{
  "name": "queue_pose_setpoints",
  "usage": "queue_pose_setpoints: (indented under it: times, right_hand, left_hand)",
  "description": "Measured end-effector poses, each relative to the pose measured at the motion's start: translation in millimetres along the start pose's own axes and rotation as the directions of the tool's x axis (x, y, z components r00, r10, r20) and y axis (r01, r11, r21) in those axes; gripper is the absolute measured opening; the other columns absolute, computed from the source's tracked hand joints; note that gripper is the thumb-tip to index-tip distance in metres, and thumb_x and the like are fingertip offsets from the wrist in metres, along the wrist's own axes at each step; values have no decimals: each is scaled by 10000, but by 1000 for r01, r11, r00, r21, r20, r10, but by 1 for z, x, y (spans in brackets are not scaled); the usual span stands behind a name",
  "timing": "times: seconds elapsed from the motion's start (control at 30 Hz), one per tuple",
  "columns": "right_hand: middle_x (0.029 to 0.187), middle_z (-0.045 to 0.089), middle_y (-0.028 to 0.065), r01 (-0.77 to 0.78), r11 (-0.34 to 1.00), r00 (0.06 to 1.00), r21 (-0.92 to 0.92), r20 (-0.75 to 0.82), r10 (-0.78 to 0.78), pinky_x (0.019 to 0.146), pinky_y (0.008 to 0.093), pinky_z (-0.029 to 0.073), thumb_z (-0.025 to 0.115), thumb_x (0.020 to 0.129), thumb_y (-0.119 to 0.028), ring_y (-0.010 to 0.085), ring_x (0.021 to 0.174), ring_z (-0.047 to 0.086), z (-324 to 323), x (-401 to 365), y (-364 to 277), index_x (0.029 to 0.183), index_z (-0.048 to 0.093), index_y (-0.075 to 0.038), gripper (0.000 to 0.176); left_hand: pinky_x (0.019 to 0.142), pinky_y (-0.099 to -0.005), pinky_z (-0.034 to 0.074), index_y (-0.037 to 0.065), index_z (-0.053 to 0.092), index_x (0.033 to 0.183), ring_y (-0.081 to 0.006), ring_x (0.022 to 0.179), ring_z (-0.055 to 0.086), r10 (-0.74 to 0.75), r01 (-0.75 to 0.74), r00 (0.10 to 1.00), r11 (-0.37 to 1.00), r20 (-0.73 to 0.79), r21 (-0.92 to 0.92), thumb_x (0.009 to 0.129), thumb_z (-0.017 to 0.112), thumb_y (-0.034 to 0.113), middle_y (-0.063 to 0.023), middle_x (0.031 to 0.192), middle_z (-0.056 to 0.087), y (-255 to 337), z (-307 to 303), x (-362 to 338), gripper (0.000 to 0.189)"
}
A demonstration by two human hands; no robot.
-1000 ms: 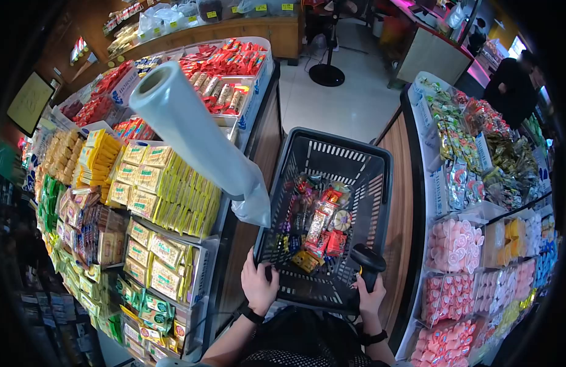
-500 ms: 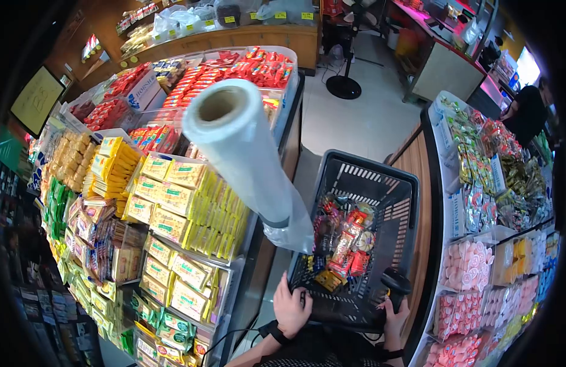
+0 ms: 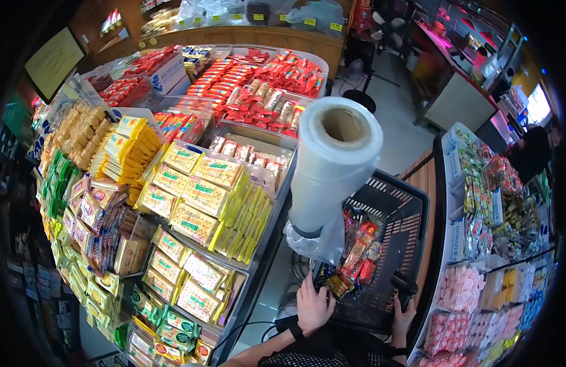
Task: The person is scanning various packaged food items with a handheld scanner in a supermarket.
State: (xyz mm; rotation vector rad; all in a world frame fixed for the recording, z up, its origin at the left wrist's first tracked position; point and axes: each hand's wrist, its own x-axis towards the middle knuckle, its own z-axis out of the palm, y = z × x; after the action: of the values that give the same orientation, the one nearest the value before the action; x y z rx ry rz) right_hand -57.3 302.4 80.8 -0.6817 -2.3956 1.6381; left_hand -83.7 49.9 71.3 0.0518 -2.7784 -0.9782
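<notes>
A black shopping basket (image 3: 411, 211) with wrapped snacks (image 3: 359, 251) in it stands in front of me. My left hand (image 3: 313, 307) rests at its near left edge, fingers bent over the rim. At the near right corner my right hand (image 3: 403, 315) is closed round the handle of a black handheld scanner (image 3: 404, 285). A tall roll of clear plastic bags (image 3: 335, 168) rises left of the basket and covers part of it; a loose bag end hangs near my left hand.
On the left is a stepped display of biscuits (image 3: 200, 192) and red packets (image 3: 218, 82). Sweets in bins (image 3: 460, 287) line the right side. A fan base (image 3: 360, 100), a counter (image 3: 457, 101) and a person in dark clothes (image 3: 530, 153) are farther back.
The view has shifted, so the bag roll now appears farther right and more upright, covering more of the basket's left side. Both hands remain at the basket's near edge.
</notes>
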Motion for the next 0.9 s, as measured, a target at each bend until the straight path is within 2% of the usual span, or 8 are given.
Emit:
queue_pose_setpoints:
  times: [0.17, 0.33, 0.43, 0.47, 0.5, 0.53, 0.67, 0.9]
  right_hand:
    - [694, 567, 11, 86, 993, 995, -80, -36, -89, 528, 216, 406, 601, 830, -119, 69, 580, 525, 9, 30, -17, 910, 540, 9, 163]
    - [661, 558, 4, 157, 984, 985, -78, -58, -162, 513, 212, 388, 622, 822, -138, 64, 567, 512, 16, 93, -20, 801, 542, -3, 159]
    - [659, 559, 8, 117, 991, 993, 59, -31, -115, 499, 199, 409, 603, 827, -72, 60, 544, 522, 19, 141, -16, 963, 549, 4, 165]
    - [661, 560, 7, 132, 989, 991, 65, -19, -131, 501, 198, 408, 604, 827, -73, 56, 542, 517, 21, 159, -19, 965, 553, 2, 165]
    - [664, 562, 7, 148, 987, 989, 71, -6, -147, 504, 196, 407, 606, 827, -74, 53, 540, 512, 25, 177, -26, 966, 557, 0, 165]
    - [677, 565, 5, 123, 988, 992, 97, 4, -124, 510, 195, 407, 607, 827, -73, 52, 548, 515, 27, 197, -23, 967, 561, -1, 164]
    - [695, 574, 9, 129, 977, 990, 168, 27, -136, 558, 195, 423, 594, 834, -59, 53, 595, 533, 34, 255, -36, 983, 562, 1, 164]
    - [744, 581, 33, -62, 938, 992, 341, 123, 21, 607, 217, 455, 565, 838, -23, 78, 631, 559, 22, 274, -31, 1053, 506, 32, 230]
  left_hand:
    - [841, -449, 389, 23, 552, 865, -407, 1073, 441, 18, -18, 1000, 1000, -17, 17, 721, 596, 209, -298, 1231, 390, 5, 15, 22, 239]
    - [682, -438, 404, 58, 561, 860, -332, 795, 518, 41, -37, 991, 999, -127, 35, 746, 578, 196, -177, 823, 534, 12, 45, 65, 180]
    - [650, -435, 407, 58, 562, 839, -334, 775, 529, -94, 91, 995, 993, -37, -73, 758, 568, 192, -157, 783, 545, 26, 56, 103, 156]
    - [673, -429, 432, 35, 556, 806, -359, 815, 534, -91, 89, 996, 993, -22, -72, 771, 556, 177, -224, 957, 534, 31, 56, 121, 146]
    - [787, -451, 423, 9, 555, 791, -401, 938, 507, -27, 13, 984, 997, -178, -77, 767, 553, 160, -283, 1185, 421, 27, 73, 138, 153]
    - [894, -478, 366, -6, 556, 784, -428, 1060, 441, -32, 34, 991, 999, -129, 19, 758, 555, 152, -304, 1314, 275, 30, 80, 151, 160]
    - [895, -445, 358, 14, 563, 796, -391, 1099, 425, -92, 101, 984, 994, -151, 50, 739, 575, 150, -264, 1262, 384, 42, 102, 195, 149]
    - [845, -408, 387, 59, 566, 827, -340, 1081, 469, -195, 218, 966, 967, -169, 132, 722, 600, 135, -187, 1294, 409, 53, 117, 202, 134]
